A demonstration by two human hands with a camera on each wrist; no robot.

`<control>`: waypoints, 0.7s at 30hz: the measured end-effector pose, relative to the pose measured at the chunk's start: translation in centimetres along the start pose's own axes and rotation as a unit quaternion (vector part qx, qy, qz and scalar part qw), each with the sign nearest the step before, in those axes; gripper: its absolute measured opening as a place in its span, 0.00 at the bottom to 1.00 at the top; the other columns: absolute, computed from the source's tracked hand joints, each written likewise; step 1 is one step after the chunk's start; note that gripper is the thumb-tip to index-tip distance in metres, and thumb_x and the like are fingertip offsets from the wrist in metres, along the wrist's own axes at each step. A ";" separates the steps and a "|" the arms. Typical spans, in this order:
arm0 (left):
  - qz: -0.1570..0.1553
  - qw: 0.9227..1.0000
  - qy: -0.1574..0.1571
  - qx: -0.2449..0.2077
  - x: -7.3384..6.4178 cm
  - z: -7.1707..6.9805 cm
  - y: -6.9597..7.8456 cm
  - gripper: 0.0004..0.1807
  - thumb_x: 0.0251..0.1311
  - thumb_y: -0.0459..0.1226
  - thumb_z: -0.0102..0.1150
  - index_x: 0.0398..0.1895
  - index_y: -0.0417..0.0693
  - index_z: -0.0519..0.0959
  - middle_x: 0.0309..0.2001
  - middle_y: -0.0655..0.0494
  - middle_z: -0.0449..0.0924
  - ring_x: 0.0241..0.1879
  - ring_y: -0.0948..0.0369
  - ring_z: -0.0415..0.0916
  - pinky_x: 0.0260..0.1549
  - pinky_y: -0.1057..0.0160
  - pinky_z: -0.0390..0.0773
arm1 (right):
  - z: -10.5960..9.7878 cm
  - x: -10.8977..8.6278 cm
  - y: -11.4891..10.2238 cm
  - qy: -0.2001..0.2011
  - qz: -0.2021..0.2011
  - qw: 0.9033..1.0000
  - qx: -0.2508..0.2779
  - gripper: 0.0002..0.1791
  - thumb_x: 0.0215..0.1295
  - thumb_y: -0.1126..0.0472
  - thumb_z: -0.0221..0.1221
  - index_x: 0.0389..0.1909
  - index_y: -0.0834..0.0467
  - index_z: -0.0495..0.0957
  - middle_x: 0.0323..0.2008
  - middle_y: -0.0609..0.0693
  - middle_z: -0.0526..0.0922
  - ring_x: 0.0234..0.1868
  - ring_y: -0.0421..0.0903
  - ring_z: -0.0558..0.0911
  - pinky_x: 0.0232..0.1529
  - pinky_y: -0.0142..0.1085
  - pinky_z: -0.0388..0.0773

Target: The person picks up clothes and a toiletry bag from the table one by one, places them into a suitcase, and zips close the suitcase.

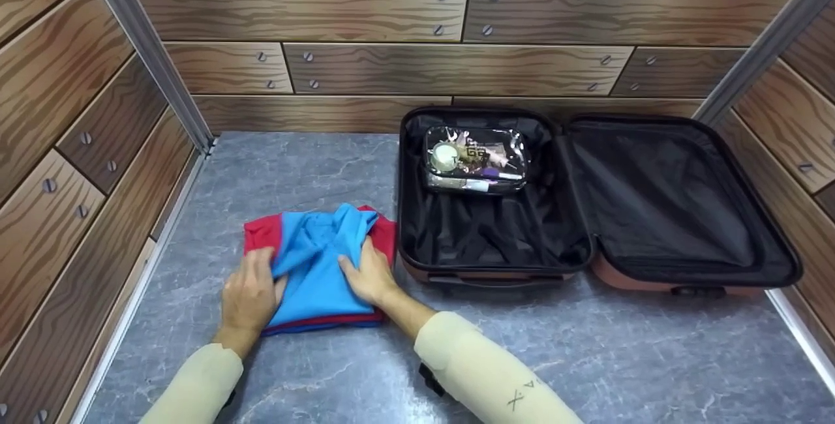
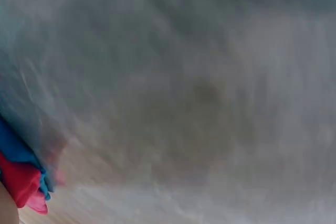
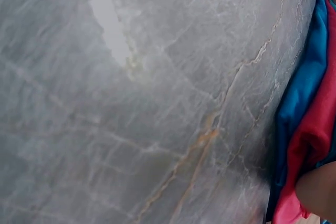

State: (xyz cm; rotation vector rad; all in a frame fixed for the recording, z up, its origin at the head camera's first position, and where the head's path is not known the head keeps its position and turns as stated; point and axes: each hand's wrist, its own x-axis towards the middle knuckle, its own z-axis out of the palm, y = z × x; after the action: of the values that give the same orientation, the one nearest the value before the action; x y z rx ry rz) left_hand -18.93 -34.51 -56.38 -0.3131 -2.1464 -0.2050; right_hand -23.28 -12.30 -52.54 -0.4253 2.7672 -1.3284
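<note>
A light-blue garment [image 1: 313, 297] lies folded on the floor, rumpled near its top. Red cloth [image 1: 262, 231] shows at both upper sides and along the lower edge, with a darker blue layer [image 1: 319, 329] beneath. My left hand [image 1: 248, 293] is at the left side of the pile, fingers bent over the cloth and thumb against the blue. On the right side my right hand [image 1: 372, 274] grips the blue garment, thumb on top, its fingers partly hidden. The right wrist view shows the stacked blue layer [image 3: 310, 72] and red layer [image 3: 315, 124].
An open suitcase [image 1: 496, 271] stands right of the clothes, its lid [image 1: 678, 199] folded out to the right. A clear toiletry bag [image 1: 476, 160] with small items lies in its upper part. Wood-patterned walls [image 1: 365, 68] enclose the grey marbled floor [image 1: 293, 163].
</note>
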 end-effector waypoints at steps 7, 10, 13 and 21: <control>-0.091 0.995 -0.030 0.032 0.3 0.2 0.2 0.25 0.60 0.40 0.63 0.58 0.35 0.75 0.39 0.36 0.75 0.30 0.42 0.77 0.22 0.44 0.77 | -0.2 0.1 0.0 -0.005 0.003 1.000 -0.003 0.34 0.71 0.53 0.55 0.66 0.74 0.62 0.59 0.69 0.77 0.63 0.62 0.76 0.65 0.48 0.71; -0.112 0.992 -0.053 0.035 0.7 0.1 0.1 0.23 0.58 0.41 0.64 0.49 0.30 0.77 0.36 0.36 0.72 0.29 0.41 0.75 0.22 0.43 0.75 | -0.2 0.1 0.2 -0.003 0.001 1.000 -0.004 0.33 0.71 0.54 0.55 0.65 0.73 0.62 0.58 0.68 0.77 0.62 0.62 0.77 0.64 0.48 0.72; -0.148 0.984 -0.099 0.032 1.7 -0.2 -0.1 0.21 0.56 0.42 0.65 0.38 0.29 0.76 0.34 0.37 0.69 0.31 0.40 0.71 0.27 0.43 0.72 | -0.2 0.1 0.3 -0.007 0.000 1.000 -0.002 0.32 0.71 0.54 0.55 0.65 0.73 0.62 0.58 0.68 0.78 0.62 0.62 0.77 0.64 0.49 0.72; -0.280 0.935 -0.217 0.030 5.3 -0.8 1.1 0.21 0.60 0.43 0.61 0.45 0.31 0.77 0.43 0.36 0.69 0.44 0.40 0.66 0.43 0.42 0.65 | 0.0 -0.1 0.0 -0.013 0.001 1.000 0.002 0.31 0.70 0.53 0.56 0.65 0.72 0.63 0.57 0.67 0.78 0.62 0.61 0.78 0.63 0.48 0.72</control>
State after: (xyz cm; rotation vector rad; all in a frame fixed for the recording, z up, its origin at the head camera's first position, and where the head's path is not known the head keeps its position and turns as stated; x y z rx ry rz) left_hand -20.79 -32.89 -51.52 0.3352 -2.6354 -0.4238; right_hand -23.21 -12.30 -52.59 -0.4368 2.7417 -1.3186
